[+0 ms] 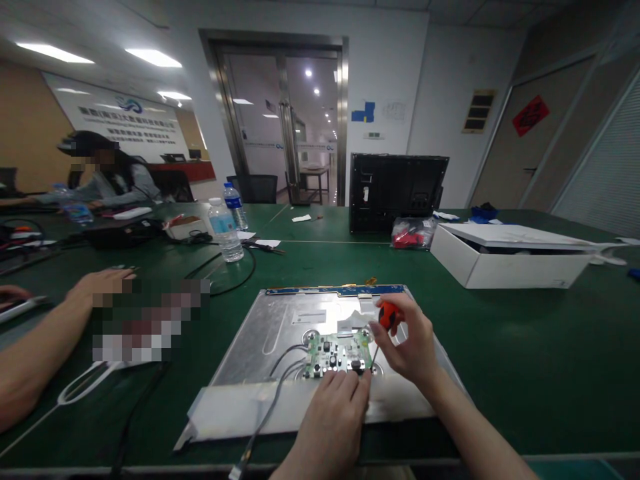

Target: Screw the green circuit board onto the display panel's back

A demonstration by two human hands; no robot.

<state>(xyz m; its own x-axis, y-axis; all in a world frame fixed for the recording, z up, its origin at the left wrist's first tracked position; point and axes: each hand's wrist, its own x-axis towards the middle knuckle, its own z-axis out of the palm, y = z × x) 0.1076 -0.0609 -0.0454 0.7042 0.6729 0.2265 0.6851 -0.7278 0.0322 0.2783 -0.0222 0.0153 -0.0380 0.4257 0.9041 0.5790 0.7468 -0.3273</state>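
My right hand [410, 340] is closed round the red-and-black handle of a screwdriver [388, 315]. The screwdriver's thin shaft slants down to the lower right corner of a green circuit board [336, 353]. At the board's lower edge, my left hand [333, 413] rests with fingers bent and close together, its index fingertip beside the screwdriver tip. What those fingers hold, if anything, is hidden. The board sits on the metal back of a flat display panel [250, 340], which lies on the table. Grey cables [286, 383] run from the board's left side toward the front edge.
On the green table [520, 360] stand a white box [510, 263], a black monitor housing [395, 190], a plastic bag with red contents [413, 233] and water bottles [226, 230]. Another person's arm [55, 333] reaches in at left, near a pixelated object. A person [120, 173] sits farther back.
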